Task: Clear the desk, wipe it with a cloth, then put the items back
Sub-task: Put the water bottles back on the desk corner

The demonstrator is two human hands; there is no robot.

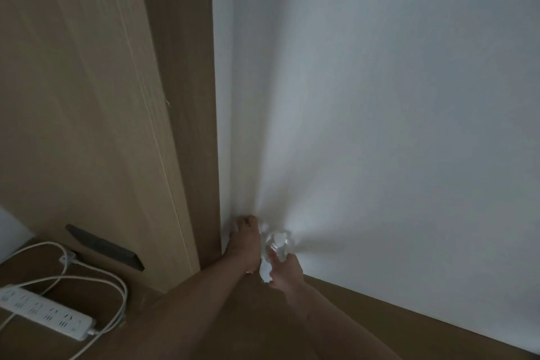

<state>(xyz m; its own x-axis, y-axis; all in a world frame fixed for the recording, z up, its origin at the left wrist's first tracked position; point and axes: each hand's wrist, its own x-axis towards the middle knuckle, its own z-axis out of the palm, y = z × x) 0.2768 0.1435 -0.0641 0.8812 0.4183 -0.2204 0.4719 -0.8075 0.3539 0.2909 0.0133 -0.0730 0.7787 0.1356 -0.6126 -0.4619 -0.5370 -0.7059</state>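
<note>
Clear bottle [277, 245] far back on the brown tabletop [336, 318], in the corner where white wall [380, 111] meets wood panel [181, 96]. Upright or slightly tilted, hard to say through blur and glare; pale cap end toward the wall, bright reflections fanning across the wall around it. Right hand [285, 273] wrapped round the lower part of the bottle, grip clamped on it, thumb across the near side. Left hand [244, 242] just beside, stretched forward along the bottle's left side, fingertips [247, 221] reaching the corner, fingers extended; touching the bottle or something pale behind it, cannot tell which, so whether that grip is closed on anything is unclear. Both bare forearms running in from the bottom edge and converging at the corner. Outward to the left: light wooden board [87, 111] leaning or standing beside the darker panel, a dark flat bar [105, 247] at its foot. Further left, near the bottom corner, a white power strip [43, 313] lying on the tabletop, white cables [96, 275] looping over and beside it, one plug [67, 258] near the dark bar. Well apart from the bottle and hands.
</note>
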